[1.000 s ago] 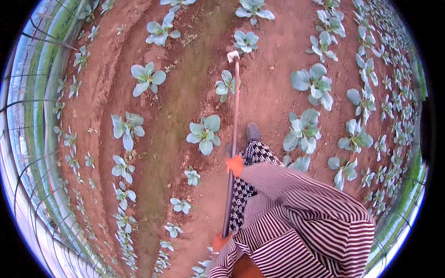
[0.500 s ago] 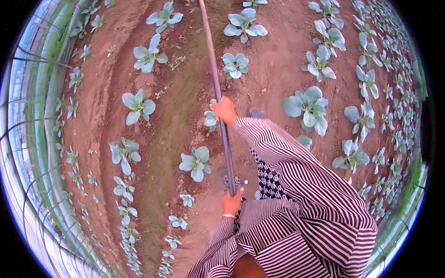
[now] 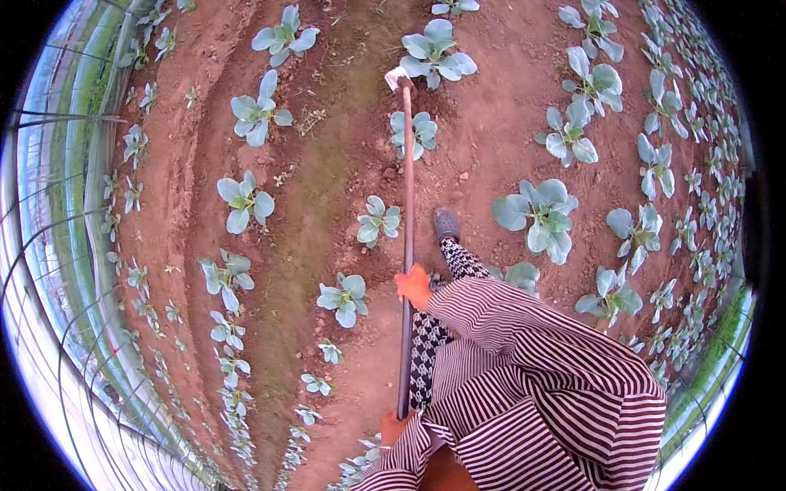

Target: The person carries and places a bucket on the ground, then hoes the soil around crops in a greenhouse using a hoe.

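A hoe [image 3: 408,188] with a long wooden handle runs almost straight up the head view. Its pale metal blade [image 3: 397,78] is at the soil, between two leafy seedlings. My right hand [image 3: 414,288] is wrapped round the middle of the handle. Lower down, close to my body, my left hand [image 3: 395,427] is closed round the handle's rear end, partly hidden by the striped sleeve. One leafy seedling [image 3: 433,54] stands just right of the blade, and another seedling [image 3: 416,135] is partly behind the handle.
Rows of green seedlings [image 3: 342,300] stand on both sides in brown soil [image 3: 483,106]. My foot in a grey clog [image 3: 445,222] is right of the handle. A mossy strip [image 3: 315,188] runs along the left, and a curved greenhouse wall [image 3: 74,245] borders the far left.
Both hands have moved back toward my body with the hoe. Its blade has come into view near the upper seedlings, and the clog shows more fully.
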The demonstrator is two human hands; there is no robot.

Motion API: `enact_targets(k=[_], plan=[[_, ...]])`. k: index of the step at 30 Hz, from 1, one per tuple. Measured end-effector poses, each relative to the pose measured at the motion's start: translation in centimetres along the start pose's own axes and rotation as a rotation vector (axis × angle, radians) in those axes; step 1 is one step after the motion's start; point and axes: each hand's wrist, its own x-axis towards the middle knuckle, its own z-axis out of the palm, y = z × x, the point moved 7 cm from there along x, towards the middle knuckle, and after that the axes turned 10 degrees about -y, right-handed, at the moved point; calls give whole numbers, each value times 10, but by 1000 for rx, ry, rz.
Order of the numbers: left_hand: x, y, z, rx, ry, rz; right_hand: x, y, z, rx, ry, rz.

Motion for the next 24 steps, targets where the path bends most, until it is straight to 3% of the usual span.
enact_targets(k=[2,4,6,7,9,11,13,15,18,19,21,24], plan=[[1,-7,4,-23,-2,1,-7,-12,5,141,-95,3],[23,42,4,22,-66,-125,-2,-66,-16,100,-68,-92],[58,59,14,2,-96,-153,29,-103,-35,-111,-28,-179],[78,56,24,-45,-98,-127,51,-108,-42,-179,-72,-104],[77,65,31,47,-54,-152,74,-89,-53,-326,-178,73],[68,51,37,203,-32,-167,92,-7,-46,-461,-387,-131],[52,21,34,126,-223,-170,69,20,-40,-377,-327,-124],[22,4,15,-128,-113,43,10,16,-37,-69,0,113],[30,-83,21,-12,-1,-55,-5,16,-12,219,-11,160],[10,12,-6,64,-42,-115,-4,-1,-6,296,-75,113],[22,19,-9,204,8,-238,1,-45,-1,455,-199,26],[44,46,-8,121,129,-80,17,-101,-3,509,-241,-44]])
